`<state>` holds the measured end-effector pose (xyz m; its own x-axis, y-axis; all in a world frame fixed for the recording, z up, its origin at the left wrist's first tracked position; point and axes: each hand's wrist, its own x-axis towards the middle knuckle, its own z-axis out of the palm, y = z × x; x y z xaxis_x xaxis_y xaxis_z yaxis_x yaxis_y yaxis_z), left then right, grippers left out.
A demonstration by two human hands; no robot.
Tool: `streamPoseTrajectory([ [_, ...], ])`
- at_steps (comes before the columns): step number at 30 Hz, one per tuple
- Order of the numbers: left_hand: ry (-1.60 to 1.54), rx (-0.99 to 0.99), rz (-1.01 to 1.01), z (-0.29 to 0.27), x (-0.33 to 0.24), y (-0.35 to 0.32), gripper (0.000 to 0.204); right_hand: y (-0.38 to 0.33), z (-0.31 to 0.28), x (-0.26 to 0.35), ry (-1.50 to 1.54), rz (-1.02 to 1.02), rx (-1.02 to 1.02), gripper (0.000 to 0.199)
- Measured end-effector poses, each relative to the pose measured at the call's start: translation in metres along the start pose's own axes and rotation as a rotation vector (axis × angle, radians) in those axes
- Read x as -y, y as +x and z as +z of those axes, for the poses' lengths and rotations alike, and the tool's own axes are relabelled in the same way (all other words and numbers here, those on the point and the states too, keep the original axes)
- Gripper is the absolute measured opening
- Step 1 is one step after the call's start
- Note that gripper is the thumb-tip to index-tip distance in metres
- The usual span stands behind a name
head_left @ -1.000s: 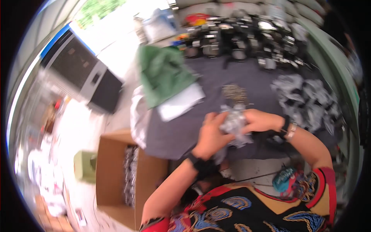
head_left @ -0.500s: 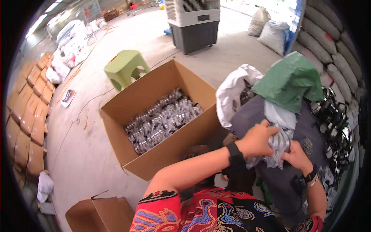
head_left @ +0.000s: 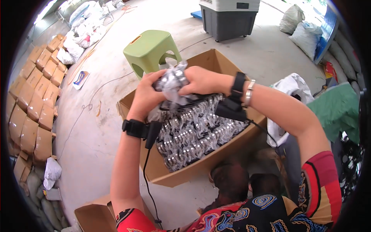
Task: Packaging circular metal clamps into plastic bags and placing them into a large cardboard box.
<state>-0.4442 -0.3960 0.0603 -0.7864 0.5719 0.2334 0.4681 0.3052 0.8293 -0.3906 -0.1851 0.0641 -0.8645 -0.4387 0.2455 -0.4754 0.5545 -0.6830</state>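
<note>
Brings the bundle [head_left: 172, 82] from right of the box [head_left: 201, 167] to above its far left side. Clamps it between left hand [head_left: 150, 92] and right hand [head_left: 201, 80], with fingers closed on the wrapping. Inside the box, rows of wrapped pieces [head_left: 193, 133]. Just beyond it, stool [head_left: 150, 45]; farther, cooler [head_left: 228, 24]. Right of it, green sack [head_left: 335, 110].

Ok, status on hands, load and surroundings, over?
Left hand and right hand gripping plastic-wrapped bundle. Bundle above open carton. Green stool just beyond carton.
</note>
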Motion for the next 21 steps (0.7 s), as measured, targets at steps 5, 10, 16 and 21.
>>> streamPoseTrajectory([
  [5, -0.095, -0.055, -0.205, -0.017, 0.103, 0.026, 0.063, 0.088, 0.077, -0.092, 0.013, 0.131, -0.018, 0.031],
  [10, -0.160, -0.132, -0.328, -0.012, 0.214, 0.036, 0.063, 0.131, 0.156, -0.169, 0.048, 0.189, -0.020, 0.034],
  [16, -0.034, -0.284, -0.452, 0.015, 0.317, 0.021, 0.091, 0.142, 0.233, -0.227, 0.057, 0.320, 0.019, 0.038],
  [21, -0.024, -0.319, -0.561, 0.021, 0.370, -0.007, 0.094, 0.144, 0.292, -0.242, 0.130, 0.483, 0.091, 0.029],
])
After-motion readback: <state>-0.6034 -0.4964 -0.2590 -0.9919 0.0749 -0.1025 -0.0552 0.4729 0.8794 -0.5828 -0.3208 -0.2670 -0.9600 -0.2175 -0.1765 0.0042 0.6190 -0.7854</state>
